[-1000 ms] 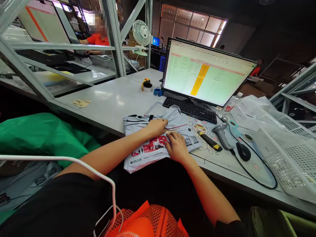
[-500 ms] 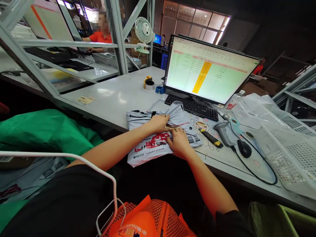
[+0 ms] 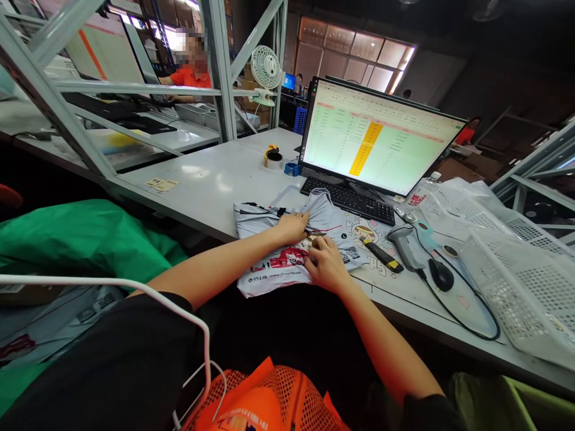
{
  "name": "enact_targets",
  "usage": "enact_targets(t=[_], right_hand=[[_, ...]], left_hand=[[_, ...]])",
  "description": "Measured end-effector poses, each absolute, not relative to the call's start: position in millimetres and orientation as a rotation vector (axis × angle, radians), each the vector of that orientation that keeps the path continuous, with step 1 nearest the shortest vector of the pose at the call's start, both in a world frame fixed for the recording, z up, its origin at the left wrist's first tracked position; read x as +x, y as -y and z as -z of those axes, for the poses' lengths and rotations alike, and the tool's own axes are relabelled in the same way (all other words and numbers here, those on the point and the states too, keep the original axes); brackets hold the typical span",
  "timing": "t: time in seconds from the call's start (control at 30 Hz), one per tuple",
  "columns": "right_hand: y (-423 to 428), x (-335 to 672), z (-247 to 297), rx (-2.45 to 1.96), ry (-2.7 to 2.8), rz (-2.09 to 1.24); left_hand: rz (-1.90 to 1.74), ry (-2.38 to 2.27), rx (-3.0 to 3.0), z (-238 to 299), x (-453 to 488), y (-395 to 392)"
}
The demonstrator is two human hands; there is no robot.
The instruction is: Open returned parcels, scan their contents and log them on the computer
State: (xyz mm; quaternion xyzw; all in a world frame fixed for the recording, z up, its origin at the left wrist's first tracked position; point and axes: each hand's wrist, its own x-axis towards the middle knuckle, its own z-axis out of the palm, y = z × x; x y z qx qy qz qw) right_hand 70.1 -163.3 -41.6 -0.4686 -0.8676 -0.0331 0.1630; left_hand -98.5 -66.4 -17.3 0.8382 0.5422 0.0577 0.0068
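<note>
A grey courier mailer bag with red print lies at the near edge of the white table. My left hand rests on its folded top flap, fingers curled and pinching the flap. Just to the right, my right hand presses on the printed part of the bag, its fingers bent down onto it.
A monitor and black keyboard stand behind the bag. To the right lie a yellow-tipped cutter, a barcode scanner, a mouse and white perforated baskets. Tape rolls sit further back. A green bag lies at left. A person in orange sits beyond the shelving.
Both hands stay on the mailer bag with only small finger shifts; my head has tilted a little, moving the scene slightly in view.
</note>
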Motion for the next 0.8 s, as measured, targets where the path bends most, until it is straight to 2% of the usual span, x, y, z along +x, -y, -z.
enact_targets(t=[0.13, 0.4, 0.63, 0.7, 0.8], right_hand=[[209, 92, 38, -1.086, 2.421, 0.016], [262, 123, 46, -1.188, 2.302, -0.018], [240, 140, 61, -1.333, 2.085, -0.170], [234, 137, 57, -1.320, 2.082, -0.198], [226, 127, 51, -1.310, 2.099, -0.214]], left_hand=[[-0.277, -1.742, 2.623, 13, -109, 55], [-0.481, -1.984, 2.468, -9, -167, 17], [-0.525, -1.531, 2.928, -29, -123, 72], [-0.420, -1.366, 2.941, -28, -100, 93], [-0.029, -1.536, 2.783, -20, -78, 100]])
